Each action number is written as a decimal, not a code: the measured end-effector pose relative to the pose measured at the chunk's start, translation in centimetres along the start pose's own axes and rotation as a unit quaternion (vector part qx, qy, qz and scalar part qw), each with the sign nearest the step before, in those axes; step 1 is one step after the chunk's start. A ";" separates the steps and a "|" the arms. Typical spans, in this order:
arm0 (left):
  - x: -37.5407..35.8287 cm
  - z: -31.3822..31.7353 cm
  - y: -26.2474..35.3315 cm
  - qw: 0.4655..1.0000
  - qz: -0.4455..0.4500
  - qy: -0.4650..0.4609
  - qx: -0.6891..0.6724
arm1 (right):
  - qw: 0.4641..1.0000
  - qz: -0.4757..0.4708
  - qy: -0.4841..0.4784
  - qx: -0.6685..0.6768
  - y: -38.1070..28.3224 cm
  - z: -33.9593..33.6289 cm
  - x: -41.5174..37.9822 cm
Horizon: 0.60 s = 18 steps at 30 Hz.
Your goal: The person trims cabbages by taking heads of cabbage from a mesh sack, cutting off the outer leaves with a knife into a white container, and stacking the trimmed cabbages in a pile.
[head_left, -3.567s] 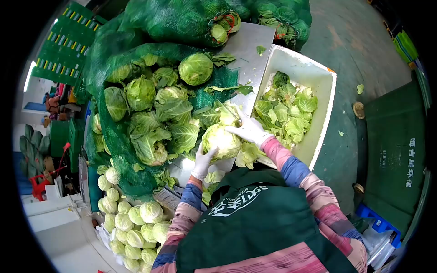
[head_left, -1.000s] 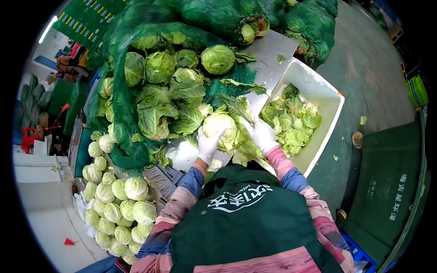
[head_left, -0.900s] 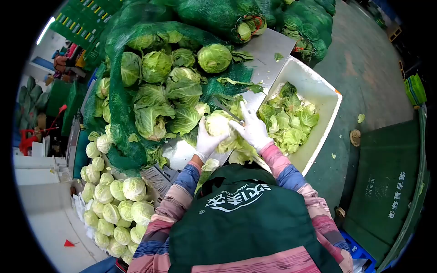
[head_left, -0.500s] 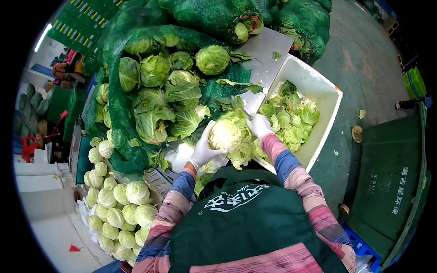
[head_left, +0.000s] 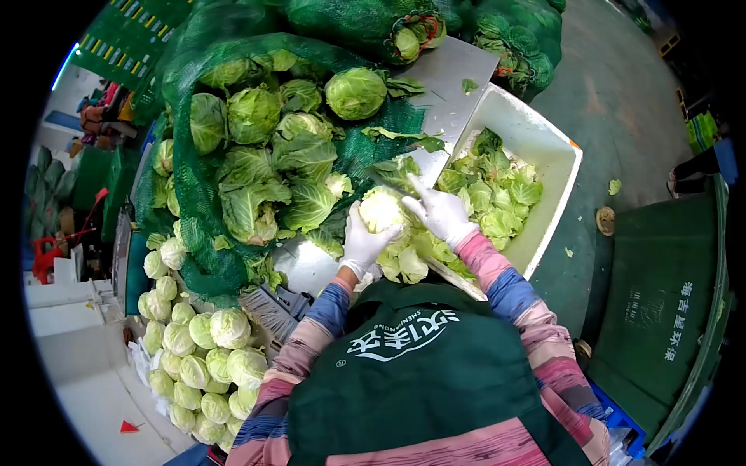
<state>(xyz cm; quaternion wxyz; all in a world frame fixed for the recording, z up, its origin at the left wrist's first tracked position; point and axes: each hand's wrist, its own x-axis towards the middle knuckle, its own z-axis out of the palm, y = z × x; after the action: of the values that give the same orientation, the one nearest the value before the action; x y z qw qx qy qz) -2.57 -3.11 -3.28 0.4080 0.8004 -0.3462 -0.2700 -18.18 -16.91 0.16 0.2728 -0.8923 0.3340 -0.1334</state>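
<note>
Includes: green mesh sack (head_left: pixel 203 268), open, with leafy cabbages (head_left: pixel 254 115), across counter (head_left: pixel 458 68); white bin (head_left: pixel 553 147) of loose leaves (head_left: pixel 497 190), along counter's right edge; pale cabbage (head_left: pixel 381 209), toward counter's near edge, clasped in curled left hand (head_left: pixel 367 242); right hand (head_left: pixel 444 214) alongside, index finger extended, grip unclear; perhaps knife blade (head_left: pixel 399 189), blurred.

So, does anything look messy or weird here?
A bit messy! A green leaf scrap lies on the floor, outside the white box holding the loose leaves. Another small scrap is on the metal table. I can't see anything broken.
</note>
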 end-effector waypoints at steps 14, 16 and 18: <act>-1.2 -2.0 1.1 0.958 0.231 -0.079 0.149 | 0.966 0.183 -0.112 0.146 5.0 1.9 3.7; -1.7 -2.6 0.3 0.972 0.208 -0.087 0.066 | 0.953 0.254 -0.149 0.067 5.4 -0.4 3.3; -1.7 -3.1 -0.3 0.985 0.114 -0.120 -0.057 | 0.955 0.288 -0.060 0.042 7.1 -0.2 1.6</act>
<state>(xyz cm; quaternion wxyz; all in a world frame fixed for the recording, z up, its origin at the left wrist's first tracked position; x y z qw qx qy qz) -1.28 -0.21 -1.66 0.4366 0.6930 -0.4661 -0.3346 -20.80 -22.50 -3.71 0.3559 -0.7528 0.5537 -0.0096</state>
